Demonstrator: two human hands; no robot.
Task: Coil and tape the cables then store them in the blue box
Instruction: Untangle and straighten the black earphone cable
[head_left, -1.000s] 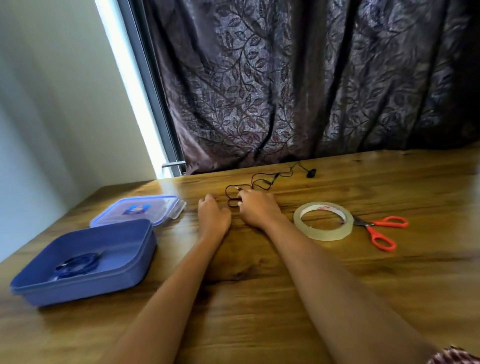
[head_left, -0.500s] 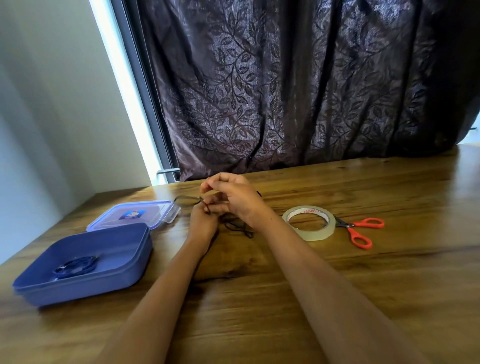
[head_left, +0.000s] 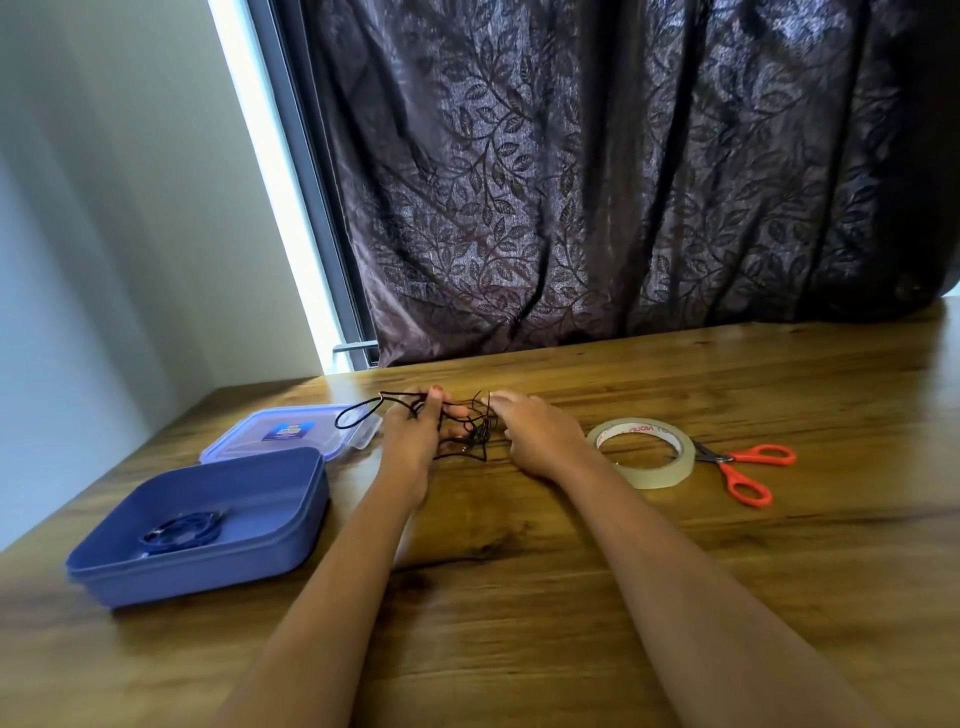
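Left hand (head_left: 413, 441) pinches thin black cable (head_left: 470, 431), a loop sticking out at its 10 o'clock. Right hand (head_left: 537, 434) fingers curled at the tangle's other side, grip on it unclear. Tape roll (head_left: 644, 457) at 3 o'clock, orange scissors (head_left: 743, 470) beyond. Blue box (head_left: 202, 525) at 8 o'clock on the bench (head_left: 519, 597), coiled blue cable (head_left: 182, 532) inside, lid (head_left: 288, 431) behind it.

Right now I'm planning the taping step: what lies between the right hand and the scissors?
In the head view, only the tape roll lies flat between the right hand and the orange-handled scissors, whose blades reach its edge.
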